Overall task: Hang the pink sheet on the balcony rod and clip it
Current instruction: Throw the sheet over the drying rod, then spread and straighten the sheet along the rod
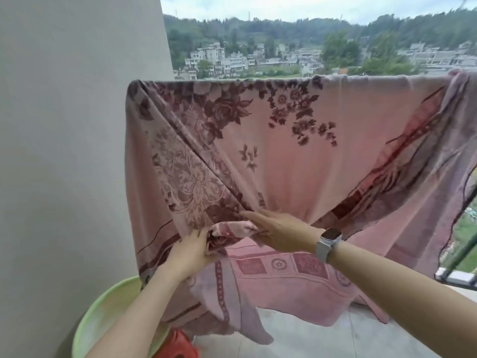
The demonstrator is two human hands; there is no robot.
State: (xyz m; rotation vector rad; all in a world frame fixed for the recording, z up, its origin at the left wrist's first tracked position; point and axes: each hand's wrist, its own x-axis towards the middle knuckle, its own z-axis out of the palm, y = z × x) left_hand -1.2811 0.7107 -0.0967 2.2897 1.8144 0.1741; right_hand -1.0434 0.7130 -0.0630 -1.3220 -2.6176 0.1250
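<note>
The pink sheet (296,156) hangs draped over the balcony rod, which is hidden under the fold along the sheet's top edge, running from just right of the grey wall (72,125) across to the right border of the view. The cloth carries dark maroon flowers at upper left and centre and a banded border along its lower part; its near layer is gathered toward the middle, so that folds run diagonally down from both top corners to where the hands meet. The left hand (192,250) grips a bunched corner of the sheet, fingers curled round a wad of patterned fabric. The right hand (278,232) lies just right of it, fingers straight and pointing left, pressed flat against the fabric beside that wad (a white watch (328,242) sits on its wrist). The two hands are nearly touching. Below them the lower hem hangs loose, close to the pale tiled floor (335,337). At lower left, near the wall, stands a light green basin (103,313), and just right of it a red plastic object (178,344) shows only in part. Far beyond the rod lie white buildings and wooded hills
</note>
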